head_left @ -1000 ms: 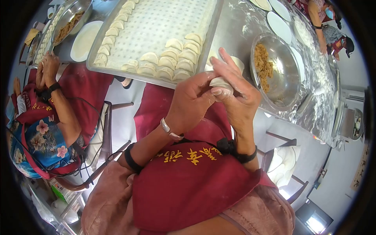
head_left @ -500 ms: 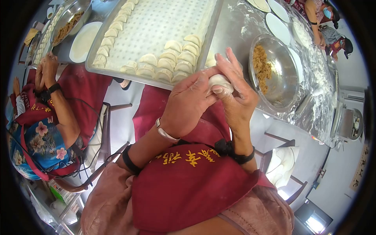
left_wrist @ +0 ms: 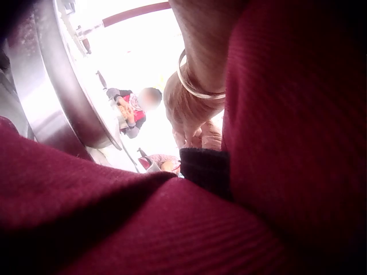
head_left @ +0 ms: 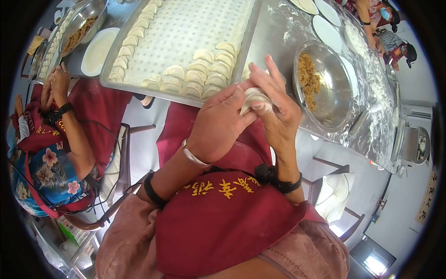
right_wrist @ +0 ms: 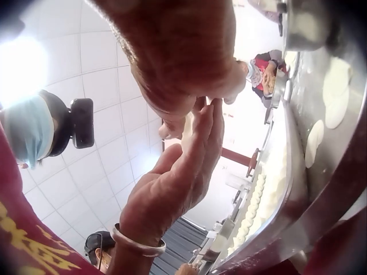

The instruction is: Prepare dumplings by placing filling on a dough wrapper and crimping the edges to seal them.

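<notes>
A white dumpling sits between my two hands over the front edge of the table, its folded rim showing in the head view. My left hand, with a silver bracelet at its wrist, pinches it from the left with thumb and fingertips. On the other side my right hand holds the dumpling under its thumb, while its other fingers stretch up and away. The right wrist view shows the left hand close against the right hand. Red cloth fills much of the left wrist view, beside the left hand.
Just beyond my hands lies a metal tray bearing rows of dumplings. To the right stands a steel bowl of brown filling. White plates lie behind it on the floury table. Another person sits at the left.
Both hands have shifted slightly down and left with the dumpling. More of the dumpling's folded rim shows between the fingers. Its hold between the hands continues.
</notes>
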### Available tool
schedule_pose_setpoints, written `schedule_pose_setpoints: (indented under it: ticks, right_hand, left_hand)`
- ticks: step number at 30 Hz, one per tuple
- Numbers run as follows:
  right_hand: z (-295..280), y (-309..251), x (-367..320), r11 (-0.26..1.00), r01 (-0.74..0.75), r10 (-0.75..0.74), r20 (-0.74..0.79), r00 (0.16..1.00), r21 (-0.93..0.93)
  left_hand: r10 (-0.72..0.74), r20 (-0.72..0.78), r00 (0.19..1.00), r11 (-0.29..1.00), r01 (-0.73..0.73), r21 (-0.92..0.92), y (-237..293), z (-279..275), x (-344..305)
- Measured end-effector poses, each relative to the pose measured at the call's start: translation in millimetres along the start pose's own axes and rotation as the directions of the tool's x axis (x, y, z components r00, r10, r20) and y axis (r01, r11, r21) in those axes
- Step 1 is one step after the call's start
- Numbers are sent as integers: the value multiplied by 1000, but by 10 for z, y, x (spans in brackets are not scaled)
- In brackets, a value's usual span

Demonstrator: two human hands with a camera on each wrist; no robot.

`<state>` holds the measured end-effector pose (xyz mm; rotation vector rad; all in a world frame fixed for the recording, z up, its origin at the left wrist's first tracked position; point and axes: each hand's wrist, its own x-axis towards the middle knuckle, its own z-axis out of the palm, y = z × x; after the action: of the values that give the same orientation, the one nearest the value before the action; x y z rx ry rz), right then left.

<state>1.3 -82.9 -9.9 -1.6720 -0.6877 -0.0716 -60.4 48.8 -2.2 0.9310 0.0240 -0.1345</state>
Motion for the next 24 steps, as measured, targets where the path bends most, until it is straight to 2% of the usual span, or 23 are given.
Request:
schedule_pose_setpoints:
  ticks: [2, 3, 4, 6, 7, 8, 10, 11, 13, 15, 17, 20, 24]
  right_hand:
    - [52, -52, 9, 1000, -8, 7, -43, 999, -23]
    - [55, -55, 9, 999, -2, 0, -46, 999, -42]
    - [15, -13, 6, 997, 26, -27, -12, 1000, -76]
    - [-27, 46, -8, 996, 48, -45, 41, 998, -70]
    - [-32, 72, -13, 999, 40, -39, 60, 997, -30]
    - [-34, 84, -15, 999, 32, -33, 80, 996, 12]
    - [-30, 98, -4, 1000, 2, 1, 113, 994, -26]
    - [-24, 101, -4, 999, -13, 19, 128, 992, -46]
    - [30, 46, -8, 994, -18, 27, 86, 996, -105]
    - [46, 51, -14, 987, -7, 19, 75, 997, -161]
    - [20, 116, -50, 977, 22, -1, 98, 995, -213]
    - [62, 78, -73, 983, -91, 105, 77, 992, -161]
    - [114, 144, -95, 972, -14, 31, 67, 997, -233]
  left_hand:
    - [-35, 29, 999, 938, 43, -344, -24, -14, 32]
    - [-26, -5, 1000, 993, 25, -117, 12, 3, 14]
    - [-9, -36, 999, 993, 13, 116, 81, 36, -12]
    - [-3, -70, 998, 999, 6, 41, 61, 32, -22]
    - [-23, -75, 997, 964, 2, -266, -46, -13, -11]
    - [-42, -75, 996, 837, -5, -547, -102, -36, -11]
    - [-46, -89, 995, 969, 22, -245, -52, -40, -21]
    - [-47, -97, 994, 996, 39, -83, -6, -43, -19]
    - [-45, -111, 993, 967, 71, 246, 82, -53, -2]
    - [-40, -121, 992, 911, 86, 403, 106, -65, 8]
    - [-37, -128, 991, 910, 86, 407, 104, -71, 11]
    - [-22, -124, 992, 899, 74, 432, 79, -96, 28]
    - [-13, -51, 999, 857, 38, 513, -19, -208, 63]
